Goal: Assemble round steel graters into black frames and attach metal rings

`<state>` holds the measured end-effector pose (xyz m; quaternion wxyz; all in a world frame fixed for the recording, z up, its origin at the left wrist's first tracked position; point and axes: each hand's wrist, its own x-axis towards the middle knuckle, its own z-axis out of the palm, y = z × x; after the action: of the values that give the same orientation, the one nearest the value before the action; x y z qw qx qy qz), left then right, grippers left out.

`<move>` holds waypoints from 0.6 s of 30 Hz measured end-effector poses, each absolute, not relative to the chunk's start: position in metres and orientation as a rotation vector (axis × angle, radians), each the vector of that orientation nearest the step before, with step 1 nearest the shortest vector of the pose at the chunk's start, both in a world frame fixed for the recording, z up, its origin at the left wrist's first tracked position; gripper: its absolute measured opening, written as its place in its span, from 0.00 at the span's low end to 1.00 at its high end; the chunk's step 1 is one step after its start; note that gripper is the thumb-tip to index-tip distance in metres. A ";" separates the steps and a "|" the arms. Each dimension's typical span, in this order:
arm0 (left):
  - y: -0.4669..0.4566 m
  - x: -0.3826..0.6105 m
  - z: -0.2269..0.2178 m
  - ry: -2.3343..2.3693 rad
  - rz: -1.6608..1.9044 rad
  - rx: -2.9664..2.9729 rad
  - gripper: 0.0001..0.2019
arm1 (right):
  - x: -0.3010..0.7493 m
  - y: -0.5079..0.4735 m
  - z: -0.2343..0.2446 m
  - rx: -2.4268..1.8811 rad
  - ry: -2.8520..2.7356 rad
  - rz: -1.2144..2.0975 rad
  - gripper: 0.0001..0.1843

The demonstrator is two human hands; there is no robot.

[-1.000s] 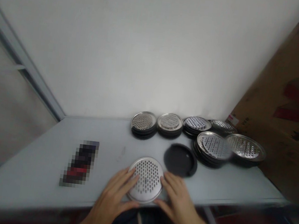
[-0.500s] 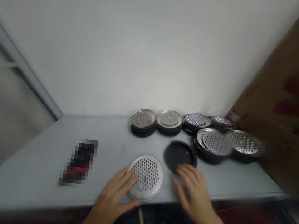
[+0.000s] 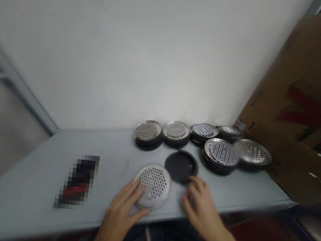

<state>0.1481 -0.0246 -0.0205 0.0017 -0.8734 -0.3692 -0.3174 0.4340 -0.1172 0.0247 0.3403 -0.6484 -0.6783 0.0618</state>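
Here, a person's left hand (image 3: 119,218) stays on a perforated steel disc (image 3: 152,186), fingers spread and thumb apart, their tips against its rim; the disc lies flat on a grey table (image 3: 26,182), near the front edge. The right hand (image 3: 201,210), fingers loosely curled and slightly apart, holds nothing; its fingertips (image 3: 196,182) sit just beside a round black lid (image 3: 180,166), though contact cannot be made out. A moment earlier, that hand cupped the disc's other side; now it has left the disc. Stacks of perforated steel discs (image 3: 148,132) stand beyond; a pixelated object (image 3: 78,180) lies to the left.
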 end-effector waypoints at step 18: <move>-0.016 0.143 -0.022 -1.150 -1.049 -2.724 0.30 | 0.434 -0.079 0.027 -1.513 -1.905 0.422 0.18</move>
<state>0.1432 -0.0161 -0.0220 0.0020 -0.8683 -0.3666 -0.3343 0.4344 -0.0786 0.0273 0.3301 -0.5785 -0.7282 0.1614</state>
